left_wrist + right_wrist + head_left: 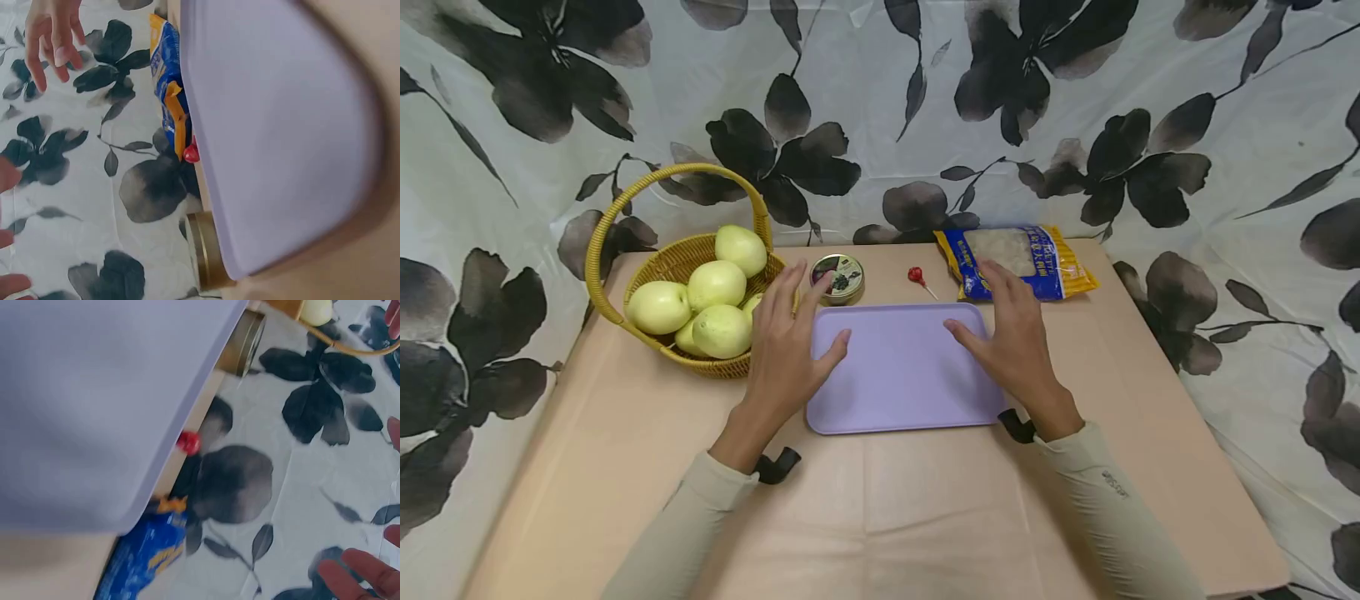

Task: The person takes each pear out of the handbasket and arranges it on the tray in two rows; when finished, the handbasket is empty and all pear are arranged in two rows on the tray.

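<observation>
A shallow lilac tray [904,400] lies on the table between my two hands. Above its left edge, my left hand [784,350] is spread with fingers apart, holding nothing and overlapping the rim of a wicker basket [688,367] in the head view. On the other side my right hand [1015,342] hovers over the tray's right edge, its fingers extended and thumb pointing inward. Its fingertips overlap a blue and yellow plastic packet [1045,267] behind it. In the right wrist view, parts of the right-hand fingers [359,575] show away from the tray.
Several pale yellow-green fruits [717,284] fill the basket, whose tall handle [597,250] arches up. Behind the tray stand a round tin [847,279] and a small red-headed item [916,275] with a thin shaft. A floral cloth [865,92] hangs behind the table [880,517].
</observation>
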Action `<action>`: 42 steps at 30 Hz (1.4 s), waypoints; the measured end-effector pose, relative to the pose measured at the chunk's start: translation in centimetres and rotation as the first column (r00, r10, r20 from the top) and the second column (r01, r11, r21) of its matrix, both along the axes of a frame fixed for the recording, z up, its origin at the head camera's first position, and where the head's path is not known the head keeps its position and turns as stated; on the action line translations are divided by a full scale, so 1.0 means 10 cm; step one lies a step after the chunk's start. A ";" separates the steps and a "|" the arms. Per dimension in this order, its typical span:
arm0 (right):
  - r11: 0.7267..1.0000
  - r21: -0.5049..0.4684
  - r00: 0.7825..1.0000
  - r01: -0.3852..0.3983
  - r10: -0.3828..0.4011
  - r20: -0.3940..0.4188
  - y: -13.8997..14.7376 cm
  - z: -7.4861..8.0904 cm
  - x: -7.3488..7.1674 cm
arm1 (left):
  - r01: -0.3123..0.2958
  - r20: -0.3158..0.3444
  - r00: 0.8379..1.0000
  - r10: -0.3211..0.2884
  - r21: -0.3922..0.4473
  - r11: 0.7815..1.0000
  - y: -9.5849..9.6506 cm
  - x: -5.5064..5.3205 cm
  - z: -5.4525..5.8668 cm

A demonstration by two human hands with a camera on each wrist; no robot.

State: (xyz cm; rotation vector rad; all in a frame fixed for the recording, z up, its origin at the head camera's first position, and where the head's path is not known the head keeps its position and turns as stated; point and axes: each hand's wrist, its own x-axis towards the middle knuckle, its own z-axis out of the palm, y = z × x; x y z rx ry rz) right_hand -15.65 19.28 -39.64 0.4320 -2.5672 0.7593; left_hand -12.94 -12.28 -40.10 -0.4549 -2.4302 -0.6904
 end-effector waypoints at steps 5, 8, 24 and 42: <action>0.995 -0.077 0.996 -0.067 0.062 -0.067 -0.16 0.00 0.01 | -0.063 -0.155 0.983 0.097 0.215 0.975 -0.17 0.19 -0.03; 0.990 -0.105 0.992 -0.095 0.086 -0.087 -0.25 -0.01 0.01 | -0.106 -0.217 0.959 0.184 0.328 0.939 -0.28 0.28 -0.07; 0.968 -0.141 0.976 -0.206 0.193 -0.101 -0.66 -0.07 0.03 | -0.302 -0.014 0.894 0.447 0.717 0.628 -0.63 0.65 -0.12; 0.939 -0.101 0.944 -0.329 0.324 -0.067 -1.22 -0.02 0.09 | -0.319 0.224 0.940 0.257 0.845 0.429 -1.04 0.47 -0.76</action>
